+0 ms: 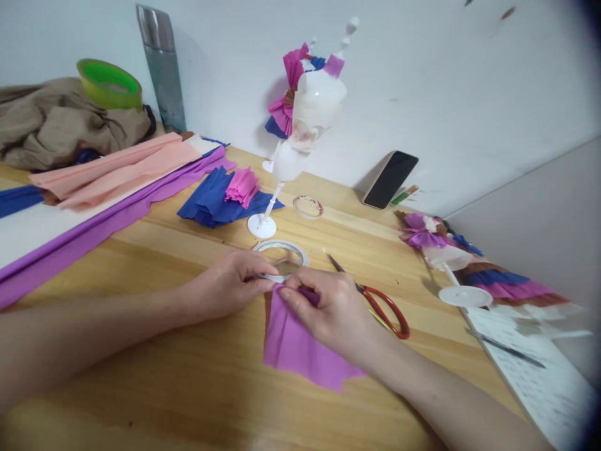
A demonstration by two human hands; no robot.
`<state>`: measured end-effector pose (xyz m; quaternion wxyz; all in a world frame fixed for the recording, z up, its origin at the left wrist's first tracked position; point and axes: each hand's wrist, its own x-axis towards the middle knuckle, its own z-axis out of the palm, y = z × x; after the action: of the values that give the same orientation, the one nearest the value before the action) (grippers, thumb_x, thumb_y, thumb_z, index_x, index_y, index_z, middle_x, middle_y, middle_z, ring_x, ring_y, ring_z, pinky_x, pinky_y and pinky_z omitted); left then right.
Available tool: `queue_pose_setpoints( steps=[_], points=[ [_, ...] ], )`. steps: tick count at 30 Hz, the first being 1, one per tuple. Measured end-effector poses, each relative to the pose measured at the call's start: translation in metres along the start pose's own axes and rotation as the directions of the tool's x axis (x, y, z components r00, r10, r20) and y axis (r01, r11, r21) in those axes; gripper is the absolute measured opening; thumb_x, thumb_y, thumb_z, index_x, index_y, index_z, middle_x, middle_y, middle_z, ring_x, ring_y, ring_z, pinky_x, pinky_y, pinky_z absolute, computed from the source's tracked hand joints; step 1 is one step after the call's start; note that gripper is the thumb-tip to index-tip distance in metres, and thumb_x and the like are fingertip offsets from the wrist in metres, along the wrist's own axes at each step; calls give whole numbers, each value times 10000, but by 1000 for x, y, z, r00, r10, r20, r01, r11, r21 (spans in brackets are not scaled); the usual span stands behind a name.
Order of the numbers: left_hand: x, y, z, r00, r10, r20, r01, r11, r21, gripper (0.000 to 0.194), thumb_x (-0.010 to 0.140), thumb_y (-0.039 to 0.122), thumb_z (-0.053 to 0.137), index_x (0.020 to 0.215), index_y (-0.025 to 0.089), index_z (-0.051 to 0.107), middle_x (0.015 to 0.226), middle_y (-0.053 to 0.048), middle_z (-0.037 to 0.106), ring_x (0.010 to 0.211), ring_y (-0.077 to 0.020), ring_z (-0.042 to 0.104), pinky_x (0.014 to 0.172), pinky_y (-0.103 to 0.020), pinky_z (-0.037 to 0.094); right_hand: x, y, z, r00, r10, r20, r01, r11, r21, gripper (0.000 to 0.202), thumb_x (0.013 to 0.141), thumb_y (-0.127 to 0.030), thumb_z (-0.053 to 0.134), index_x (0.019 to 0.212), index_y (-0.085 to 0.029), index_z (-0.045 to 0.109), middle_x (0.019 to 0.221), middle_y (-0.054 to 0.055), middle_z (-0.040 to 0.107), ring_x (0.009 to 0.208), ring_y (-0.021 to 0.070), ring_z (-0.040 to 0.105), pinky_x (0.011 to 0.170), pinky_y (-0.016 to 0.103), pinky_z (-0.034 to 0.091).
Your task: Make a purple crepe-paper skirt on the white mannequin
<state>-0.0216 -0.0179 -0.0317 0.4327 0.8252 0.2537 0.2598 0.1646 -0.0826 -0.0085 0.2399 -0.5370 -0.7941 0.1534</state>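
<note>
A piece of purple crepe paper (300, 351) hangs in gathered folds toward the table's front. My right hand (328, 307) is closed on its upper edge, with thumb and fingers pinched together. At the paper's upper left corner, my left hand (230, 283) is also pinched shut, and its fingertips overlap the near rim of a roll of white tape (303, 249). What exactly lies between the left fingertips is partly hidden. Red-handled scissors (397, 313) lie just beyond my right hand, with their blades pointing away to the left.
A white figure on a stand (261, 225) rises behind the tape. Folded blue crepe paper (204, 200) and a pink bundle (243, 186) lie beside it. Long paper strips (117, 219), a bottle (164, 75), a phone (392, 180), a decorated figure (507, 282) and a pen (511, 351) surround the workspace.
</note>
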Motion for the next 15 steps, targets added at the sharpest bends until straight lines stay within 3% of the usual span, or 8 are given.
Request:
queue_pose_setpoints(
  steps=[6, 15],
  points=[
    [-1, 2, -1, 1000, -7, 0, 7, 999, -42, 242, 904, 197, 499, 743, 136, 669, 554, 48, 517, 580, -95, 499, 584, -204, 378, 0, 1, -1, 999, -33, -41, 32, 999, -25, 195, 867, -190, 579, 672, -176, 584, 549, -23, 575, 455, 94, 460, 483, 212, 336],
    [-2, -7, 5, 999, 48, -23, -44, 992, 118, 268, 919, 224, 488, 721, 151, 653, 651, 18, 609, 657, -119, 543, 626, -227, 398, -4, 4, 2, 996, -81, -42, 75, 991, -112, 166, 863, -168, 564, 700, -166, 589, 611, 14, 618, 487, 107, 520, 508, 217, 364]
  ],
)
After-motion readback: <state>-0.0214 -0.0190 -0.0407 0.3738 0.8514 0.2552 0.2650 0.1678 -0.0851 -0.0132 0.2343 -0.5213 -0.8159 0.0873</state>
